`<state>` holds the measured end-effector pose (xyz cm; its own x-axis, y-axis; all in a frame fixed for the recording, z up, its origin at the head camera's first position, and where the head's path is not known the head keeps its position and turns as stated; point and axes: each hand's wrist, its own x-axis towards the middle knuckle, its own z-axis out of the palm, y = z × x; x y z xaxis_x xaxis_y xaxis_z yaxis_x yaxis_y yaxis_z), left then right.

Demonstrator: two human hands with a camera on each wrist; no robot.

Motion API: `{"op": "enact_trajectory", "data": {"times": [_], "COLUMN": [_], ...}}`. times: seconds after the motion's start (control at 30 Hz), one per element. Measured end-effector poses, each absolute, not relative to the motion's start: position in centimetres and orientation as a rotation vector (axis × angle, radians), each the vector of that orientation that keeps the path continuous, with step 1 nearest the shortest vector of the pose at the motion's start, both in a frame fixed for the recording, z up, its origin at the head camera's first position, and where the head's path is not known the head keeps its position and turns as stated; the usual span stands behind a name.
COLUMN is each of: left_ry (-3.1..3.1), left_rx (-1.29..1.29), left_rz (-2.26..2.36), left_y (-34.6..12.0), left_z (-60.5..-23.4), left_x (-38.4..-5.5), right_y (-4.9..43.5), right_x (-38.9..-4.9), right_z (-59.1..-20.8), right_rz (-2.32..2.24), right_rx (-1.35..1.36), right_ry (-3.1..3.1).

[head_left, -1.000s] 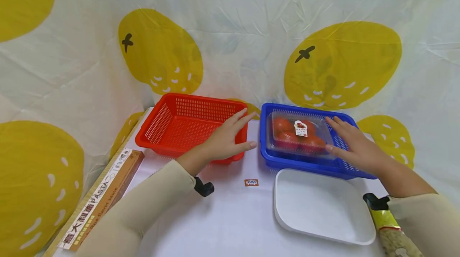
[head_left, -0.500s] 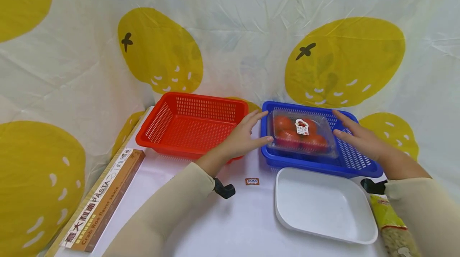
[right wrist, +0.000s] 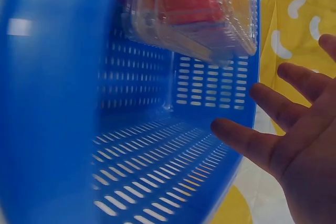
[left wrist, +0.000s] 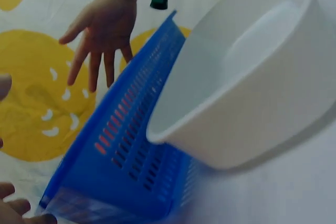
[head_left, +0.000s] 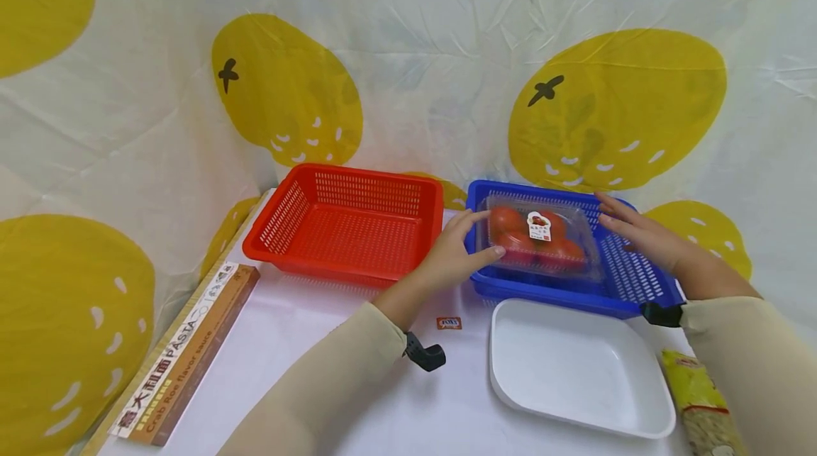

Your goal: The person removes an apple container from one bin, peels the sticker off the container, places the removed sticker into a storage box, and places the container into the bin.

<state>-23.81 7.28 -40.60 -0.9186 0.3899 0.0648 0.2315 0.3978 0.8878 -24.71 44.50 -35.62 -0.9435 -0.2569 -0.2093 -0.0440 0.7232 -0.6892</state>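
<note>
A clear plastic box of tomatoes with a white label lies in the left part of the blue basket. My left hand reaches over the basket's left rim, its thumb and fingers spread at the box's left end. To the box's right, my right hand hovers over the basket's right half with fingers extended. In the right wrist view the box hangs over the slotted basket wall, and the right hand is apart from it. Neither hand holds anything.
A red basket stands to the left. In front of the blue basket sits a white tray, with a yellow-topped bag at its right. A pasta box lies along the left edge; a small orange packet lies mid-table.
My left hand has moved right, from beside the red basket to the tomato box's left end. The right hand has drawn slightly right, off the box's right end.
</note>
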Motion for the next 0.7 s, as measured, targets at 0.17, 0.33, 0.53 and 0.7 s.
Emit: {"op": "enact_trajectory", "data": {"times": [0.17,0.33,0.53,0.7], "left_ry": [2.456,2.453,2.452,2.482], "left_rx": [0.408,0.29,0.212,0.203], "left_rz": [1.681,1.687,1.682,1.636], "left_y": [7.9,8.7,9.0,9.0], "left_z": [-41.1,-42.3,-43.4,-44.1], "left_x": [-23.1,-22.4,-21.8,-21.2], "right_y": [44.3,44.7,45.3,46.1], "right_x": [-26.2,-27.1,-28.0,-28.5], "right_z": [-35.2,-35.5,-36.6,-37.8], "right_rz": [-1.067,-1.067,-1.089,-1.117], "right_rx": [-0.248,-0.257,-0.257,-0.266], "right_ry": [2.6,2.539,2.465,2.437]}}
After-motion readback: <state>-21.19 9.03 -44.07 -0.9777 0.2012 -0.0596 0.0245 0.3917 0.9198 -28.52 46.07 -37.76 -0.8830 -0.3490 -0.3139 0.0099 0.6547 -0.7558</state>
